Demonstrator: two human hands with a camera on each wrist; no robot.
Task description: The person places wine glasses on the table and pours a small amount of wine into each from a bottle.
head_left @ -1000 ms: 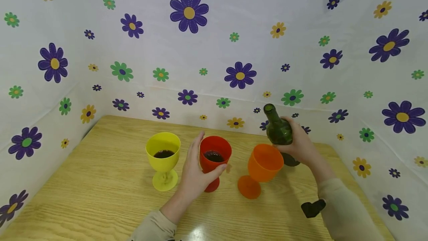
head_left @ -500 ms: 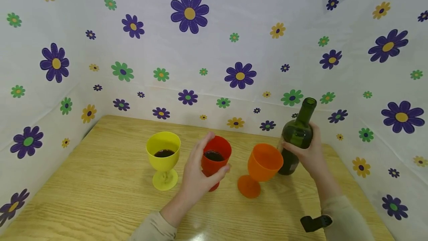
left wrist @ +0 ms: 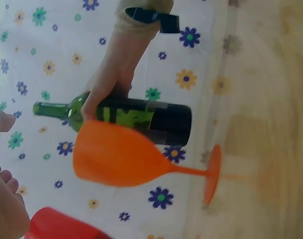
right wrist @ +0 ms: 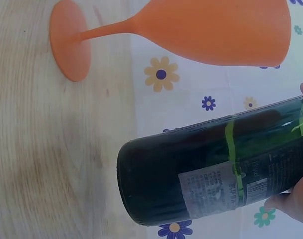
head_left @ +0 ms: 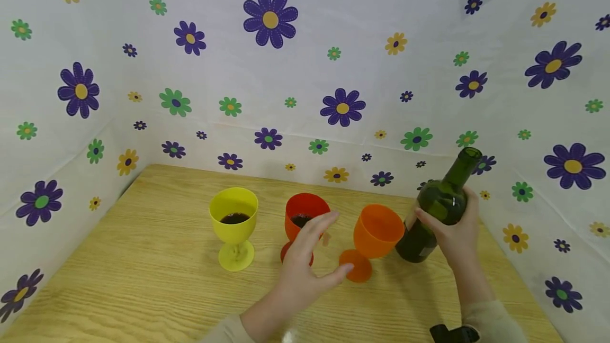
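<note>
My right hand (head_left: 459,232) grips a green glass wine bottle (head_left: 440,202) around its body, its neck leaning up and to the right. Beside it, an orange goblet (head_left: 378,232) stands on the table; its inside looks orange, with no dark liquid showing. My left hand (head_left: 305,279) holds nothing, thumb and fingers spread apart, in front of a red goblet (head_left: 307,205) with dark liquid in it. The hand hides part of that goblet. In the right wrist view the bottle's lower end bears a printed label (right wrist: 211,189).
A yellow goblet (head_left: 233,200) with dark liquid stands left of the red one. All stand on a wood-grain table (head_left: 143,258). A white flowered cloth (head_left: 305,73) rises behind and along both sides. A dark device (head_left: 452,334) sits on my right wrist.
The bottle has moved right and nearer, swinging from a leftward lean through nearly upright to a rightward one. My left hand has drawn off the red goblet toward the right and nearer to me.
</note>
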